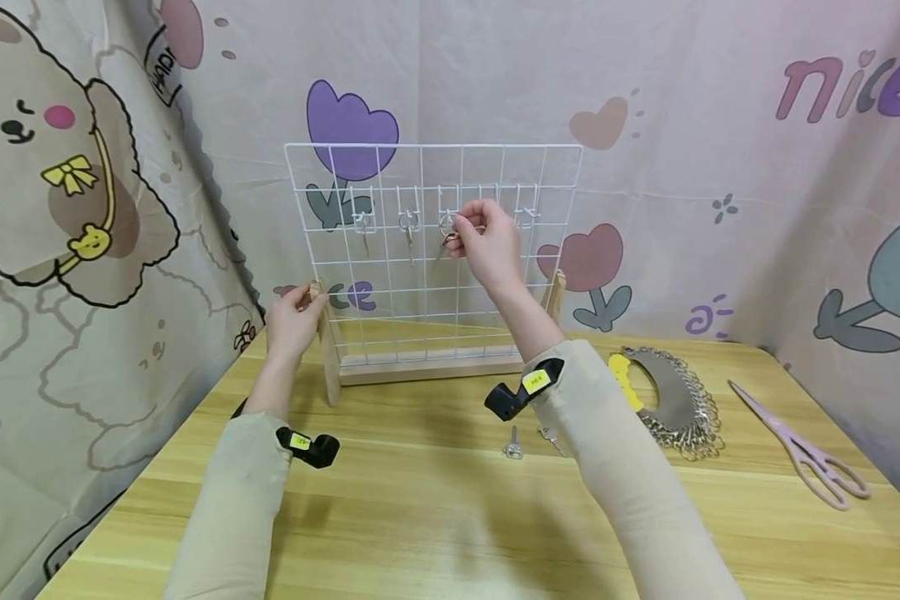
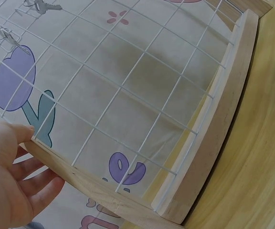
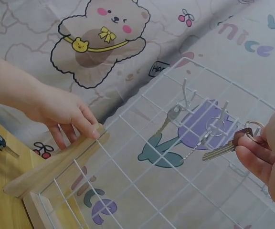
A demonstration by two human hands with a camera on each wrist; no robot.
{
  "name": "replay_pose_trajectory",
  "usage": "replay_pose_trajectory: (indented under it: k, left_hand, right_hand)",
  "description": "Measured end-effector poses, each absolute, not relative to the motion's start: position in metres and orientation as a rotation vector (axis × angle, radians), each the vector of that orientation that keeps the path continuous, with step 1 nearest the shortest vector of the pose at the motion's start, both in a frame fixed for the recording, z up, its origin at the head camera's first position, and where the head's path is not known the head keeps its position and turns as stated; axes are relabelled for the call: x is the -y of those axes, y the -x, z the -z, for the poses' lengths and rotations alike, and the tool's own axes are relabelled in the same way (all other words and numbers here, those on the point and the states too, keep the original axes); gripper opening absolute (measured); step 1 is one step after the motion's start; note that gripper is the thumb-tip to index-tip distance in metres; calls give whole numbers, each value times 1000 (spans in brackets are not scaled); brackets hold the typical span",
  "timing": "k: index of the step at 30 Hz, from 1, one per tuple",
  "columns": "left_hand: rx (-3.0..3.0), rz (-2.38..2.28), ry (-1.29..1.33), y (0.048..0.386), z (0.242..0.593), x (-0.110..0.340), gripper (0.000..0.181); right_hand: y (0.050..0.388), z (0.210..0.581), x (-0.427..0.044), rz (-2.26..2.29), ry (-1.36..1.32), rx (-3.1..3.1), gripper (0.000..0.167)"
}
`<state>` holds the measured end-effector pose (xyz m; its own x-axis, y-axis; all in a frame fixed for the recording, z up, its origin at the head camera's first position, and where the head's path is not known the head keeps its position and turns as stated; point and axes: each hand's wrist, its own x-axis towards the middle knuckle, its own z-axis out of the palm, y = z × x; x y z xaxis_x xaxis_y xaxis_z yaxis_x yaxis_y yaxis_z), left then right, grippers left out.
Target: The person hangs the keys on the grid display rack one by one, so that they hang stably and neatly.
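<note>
A white wire grid rack [image 1: 422, 287] stands upright on a wooden base [image 1: 427, 368]. My left hand [image 1: 292, 321] holds the top of its left wooden post [image 2: 92, 183], thumb on the near side and fingers behind. At the hooks near the grid's middle, my right hand [image 1: 491, 246] pinches a brownish key [image 3: 218, 152] by its head and ring. The ring appears to be at a hook, but whether it hangs there I cannot tell. To the left, one key [image 3: 173, 114] and another key [image 1: 410, 242] hang from hooks by rings.
Two small keys, one of them a silver key [image 1: 513, 446], lie on the table near my right forearm. Farther right are a grey plate [image 1: 667, 383] edged with metal rings and pink scissors [image 1: 798, 446]. A black-headed key [image 3: 1, 140] lies left of the rack.
</note>
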<state>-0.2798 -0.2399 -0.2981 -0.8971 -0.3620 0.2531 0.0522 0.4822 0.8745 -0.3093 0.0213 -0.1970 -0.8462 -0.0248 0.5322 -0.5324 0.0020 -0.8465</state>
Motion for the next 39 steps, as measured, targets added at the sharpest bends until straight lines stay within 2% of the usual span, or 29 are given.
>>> replay_pose_trajectory:
  k: [5,12,21,31,39]
  left_hand:
    - [2332,1383,-267,279,297,240,54]
    - [2324,1381,-262,279,297,240,54]
    - [2324,1383,-263,280,298,241,54]
    - [2323,1378,-251,281,296,239,54]
    - [2330,1400,-263,280,298,242,55]
  right_hand:
    - [311,199,-21,-1923,-566,1939,2]
    - [313,201,-25,-1891,-559,2000,12]
    - [316,207,-33,-1736,-538,2155,13]
    - [315,232,-55,-1765,-504,2274,16]
    - [309,266,-83,-1825,-454,2370,19]
